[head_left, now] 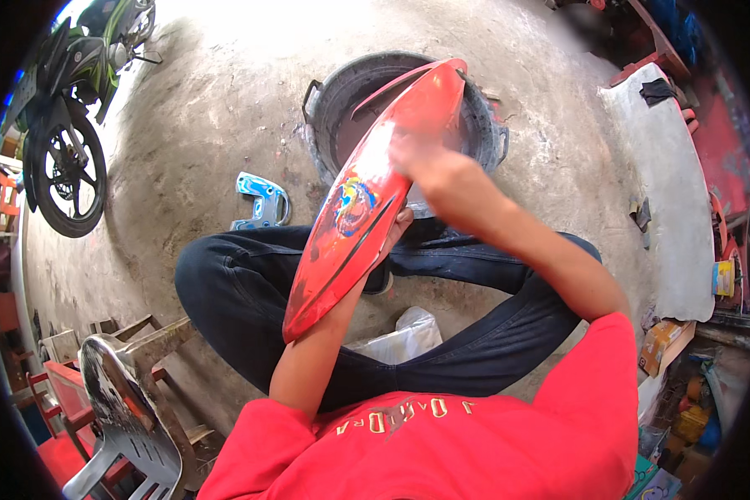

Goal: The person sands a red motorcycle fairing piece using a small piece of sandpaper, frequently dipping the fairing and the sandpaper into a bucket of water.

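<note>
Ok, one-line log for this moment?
left hand: holds red panel from beneath; right hand: at panel's face, blurred; dark tub: below far end; blue part: on floor

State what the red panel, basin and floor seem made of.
Red panel: probably glossy painted plastic, from its bright highlights and curved surface.
Basin: perhaps dull rubber or plastic, from its dark, scuffed wall.
Floor: likely bare matte concrete, grey and stained.

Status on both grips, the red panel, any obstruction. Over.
Left grip under red panel, mostly hidden. Right grip blurred, at panel's upper face. Panel slanted, far end over dark tub; tub seemingly not in the way.
</note>
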